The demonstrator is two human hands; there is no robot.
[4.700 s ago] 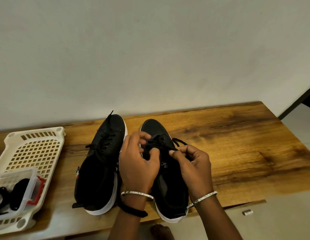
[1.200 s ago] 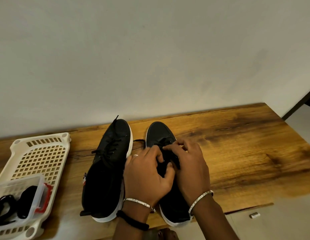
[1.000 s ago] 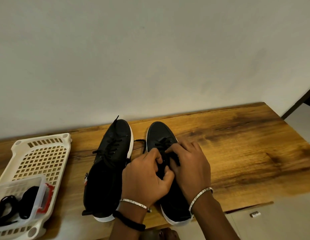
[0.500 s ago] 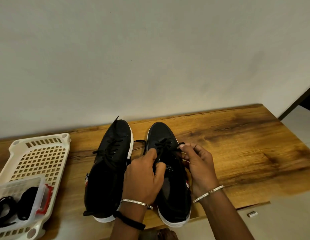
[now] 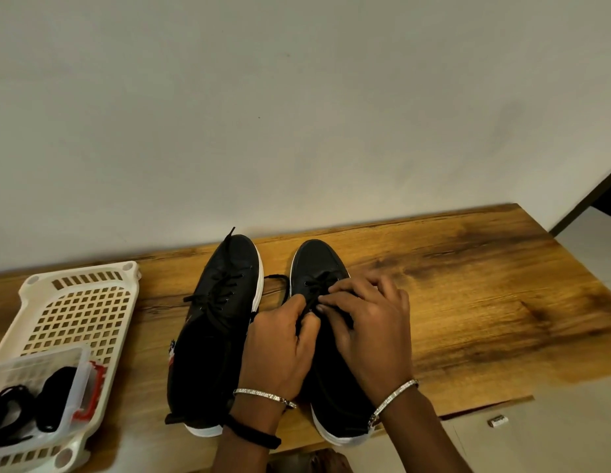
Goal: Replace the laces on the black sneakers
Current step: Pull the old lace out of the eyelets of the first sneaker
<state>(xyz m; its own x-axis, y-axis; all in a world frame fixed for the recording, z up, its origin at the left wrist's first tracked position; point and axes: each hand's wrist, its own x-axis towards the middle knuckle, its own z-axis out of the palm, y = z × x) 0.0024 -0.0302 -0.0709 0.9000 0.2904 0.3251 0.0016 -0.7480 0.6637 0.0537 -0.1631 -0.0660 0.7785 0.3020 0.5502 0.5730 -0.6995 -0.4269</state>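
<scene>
The lace crosses the lower eyelets of the right-side sneaker, which stands toe to the wall on the surface, just beside the laced left-side sneaker; the right hand, drawn out sideways a moment ago, has closed back in against the left hand; both pinch the lace above the tongue, probably starting the next eyelet; a white basket sits well to the left.

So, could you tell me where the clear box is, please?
Head view, far left: the clear box sits in the near end of the white basket, left of the left sneaker.
</scene>
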